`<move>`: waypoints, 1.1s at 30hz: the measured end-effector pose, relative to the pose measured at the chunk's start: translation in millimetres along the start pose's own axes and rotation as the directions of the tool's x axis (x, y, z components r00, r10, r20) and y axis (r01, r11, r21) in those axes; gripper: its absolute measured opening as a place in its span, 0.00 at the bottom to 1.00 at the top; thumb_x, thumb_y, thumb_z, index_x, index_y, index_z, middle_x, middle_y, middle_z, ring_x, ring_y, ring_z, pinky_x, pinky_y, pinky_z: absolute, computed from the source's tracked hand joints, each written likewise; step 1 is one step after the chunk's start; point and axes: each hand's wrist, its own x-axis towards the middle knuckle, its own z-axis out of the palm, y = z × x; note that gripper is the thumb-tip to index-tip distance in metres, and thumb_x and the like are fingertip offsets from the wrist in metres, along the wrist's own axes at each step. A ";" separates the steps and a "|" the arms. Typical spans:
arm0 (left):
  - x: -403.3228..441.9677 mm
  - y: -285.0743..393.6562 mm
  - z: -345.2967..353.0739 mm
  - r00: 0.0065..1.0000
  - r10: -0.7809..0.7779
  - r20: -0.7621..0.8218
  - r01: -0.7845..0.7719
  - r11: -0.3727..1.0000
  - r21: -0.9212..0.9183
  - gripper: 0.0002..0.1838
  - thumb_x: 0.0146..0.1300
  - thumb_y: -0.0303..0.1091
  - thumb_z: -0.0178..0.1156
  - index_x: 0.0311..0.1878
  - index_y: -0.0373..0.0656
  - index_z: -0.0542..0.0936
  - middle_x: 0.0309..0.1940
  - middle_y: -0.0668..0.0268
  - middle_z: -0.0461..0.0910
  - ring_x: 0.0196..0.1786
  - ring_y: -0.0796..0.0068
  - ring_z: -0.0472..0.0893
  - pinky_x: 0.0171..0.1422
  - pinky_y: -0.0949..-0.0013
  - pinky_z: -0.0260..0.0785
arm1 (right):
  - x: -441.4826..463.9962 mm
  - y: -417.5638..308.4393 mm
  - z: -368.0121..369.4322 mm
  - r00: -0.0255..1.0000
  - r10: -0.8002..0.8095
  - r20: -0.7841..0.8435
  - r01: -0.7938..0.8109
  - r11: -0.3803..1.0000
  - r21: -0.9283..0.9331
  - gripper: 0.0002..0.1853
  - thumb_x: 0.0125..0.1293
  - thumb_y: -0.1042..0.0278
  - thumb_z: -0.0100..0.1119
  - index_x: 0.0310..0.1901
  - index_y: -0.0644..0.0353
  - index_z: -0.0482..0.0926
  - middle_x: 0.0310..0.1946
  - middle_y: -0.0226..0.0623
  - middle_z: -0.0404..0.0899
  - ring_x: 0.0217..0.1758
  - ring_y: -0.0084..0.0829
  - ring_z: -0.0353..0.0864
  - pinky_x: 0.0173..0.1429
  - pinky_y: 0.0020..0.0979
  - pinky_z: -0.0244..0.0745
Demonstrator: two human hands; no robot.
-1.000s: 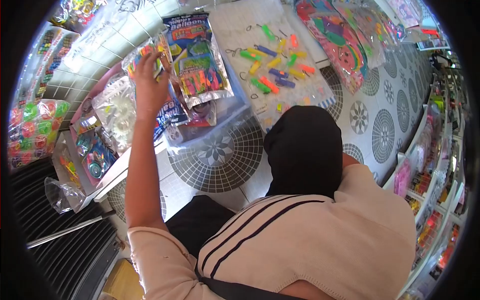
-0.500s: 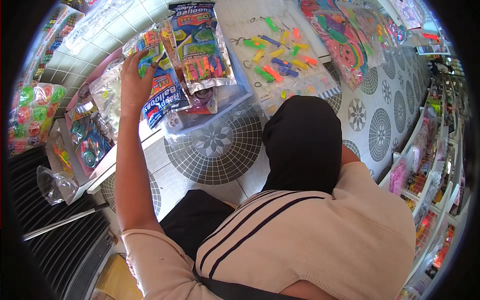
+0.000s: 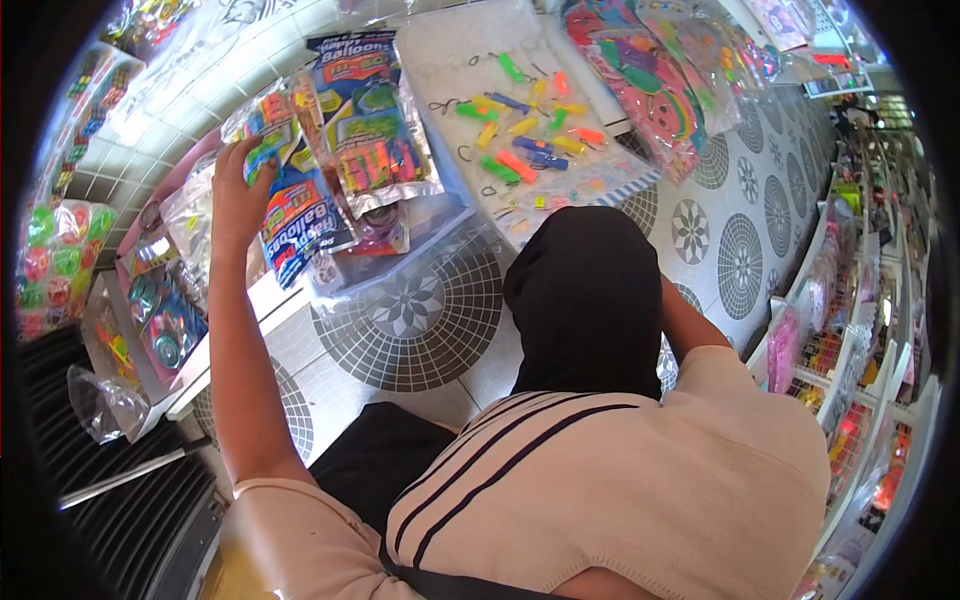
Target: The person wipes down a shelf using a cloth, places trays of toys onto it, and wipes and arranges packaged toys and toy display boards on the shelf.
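Note:
My left hand (image 3: 236,188) is on the left edge of a Happy Balloons packet (image 3: 305,215), its fingers curled over the upper part and its thumb on the printed front. A second Happy Balloons packet (image 3: 375,125) leans beside it, with bright balloons showing through its lower part. Both rest on a bluish clear plastic bin (image 3: 440,215). A clear bag with pale contents (image 3: 190,215) lies just left of my hand. My right hand is hidden behind my raised black-trousered knee; only the forearm shows.
Colorful small tubes with cord loops (image 3: 520,130) lie on a white sheet (image 3: 440,60). Bagged watermelon-pattern items (image 3: 650,100) are farther right. Stocked shelves (image 3: 840,330) line the right side. A box of toys (image 3: 165,315) stands at left, near a black ribbed shutter (image 3: 110,500).
The view has shifted slightly, so the goods appear farther left and a little lower. My left hand stays at the same balloon packet. More of my right forearm shows beside the knee.

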 end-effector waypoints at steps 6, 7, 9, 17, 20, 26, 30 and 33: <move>5.7 1.6 0.4 1.000 0.018 -0.018 -0.018 1.000 0.025 0.19 0.57 0.34 0.59 0.52 0.40 0.75 0.54 0.51 0.71 0.59 0.52 0.69 0.64 0.58 0.60 | 105.2 -32.2 34.8 0.889 -0.444 0.112 0.457 0.849 -0.265 0.25 0.57 0.62 0.64 0.52 0.68 0.70 0.49 0.44 0.75 0.45 0.33 0.79 0.46 0.32 0.75; 4.8 3.0 -0.3 1.000 0.012 -0.018 -0.012 1.000 0.011 0.19 0.57 0.34 0.59 0.52 0.40 0.75 0.54 0.51 0.71 0.59 0.52 0.69 0.64 0.58 0.60 | 152.3 -28.3 38.4 0.759 -0.633 0.152 0.623 0.638 -0.453 0.25 0.56 0.61 0.65 0.51 0.68 0.72 0.48 0.44 0.75 0.43 0.32 0.79 0.45 0.31 0.75; 7.3 7.3 -3.1 1.000 0.010 -0.019 -0.010 1.000 -0.015 0.19 0.57 0.34 0.59 0.52 0.40 0.75 0.54 0.51 0.71 0.59 0.51 0.69 0.64 0.58 0.60 | 141.1 -74.3 62.1 0.842 -0.536 0.061 0.532 0.806 -0.258 0.23 0.55 0.56 0.66 0.45 0.67 0.75 0.43 0.43 0.78 0.38 0.28 0.79 0.41 0.30 0.75; 7.8 1.3 2.5 1.000 0.000 0.007 0.000 1.000 0.030 0.19 0.58 0.34 0.59 0.53 0.41 0.75 0.55 0.56 0.72 0.61 0.58 0.68 0.66 0.61 0.57 | 130.8 -143.9 88.1 0.971 -0.185 -0.152 0.189 0.982 0.014 0.21 0.54 0.54 0.67 0.34 0.68 0.79 0.27 0.38 0.80 0.27 0.24 0.78 0.34 0.28 0.73; 10.8 4.2 2.4 1.000 0.012 -0.007 -0.011 0.999 0.040 0.19 0.58 0.34 0.59 0.53 0.41 0.75 0.55 0.53 0.71 0.61 0.55 0.68 0.66 0.60 0.57 | 101.8 -123.9 88.7 0.964 -0.248 -0.099 0.258 0.961 0.100 0.21 0.53 0.55 0.68 0.37 0.68 0.79 0.29 0.37 0.81 0.29 0.26 0.79 0.35 0.30 0.74; 12.1 5.4 0.8 1.000 0.016 0.013 -0.016 1.000 0.021 0.19 0.57 0.35 0.59 0.52 0.41 0.75 0.55 0.49 0.70 0.60 0.51 0.67 0.65 0.58 0.58 | 145.2 -34.5 80.4 0.900 -0.434 0.024 0.435 0.900 -0.022 0.15 0.51 0.64 0.67 0.40 0.63 0.81 0.31 0.34 0.82 0.35 0.25 0.80 0.41 0.30 0.74; 9.5 -4.8 -4.6 1.000 0.024 0.012 -0.025 0.999 0.049 0.19 0.57 0.36 0.60 0.52 0.40 0.75 0.54 0.50 0.71 0.59 0.51 0.68 0.63 0.58 0.59 | 102.4 -27.7 23.0 0.908 -0.287 0.305 0.383 0.865 -0.326 0.13 0.51 0.67 0.65 0.39 0.62 0.82 0.31 0.35 0.82 0.36 0.24 0.79 0.42 0.30 0.73; 12.0 -11.3 -5.4 0.999 0.015 0.046 -0.016 1.000 0.021 0.20 0.57 0.36 0.60 0.52 0.40 0.75 0.53 0.51 0.72 0.59 0.52 0.69 0.63 0.58 0.60 | 34.4 -99.6 -5.1 0.930 0.079 0.360 0.124 0.852 -0.508 0.11 0.50 0.72 0.63 0.38 0.62 0.82 0.32 0.36 0.82 0.38 0.24 0.79 0.46 0.29 0.73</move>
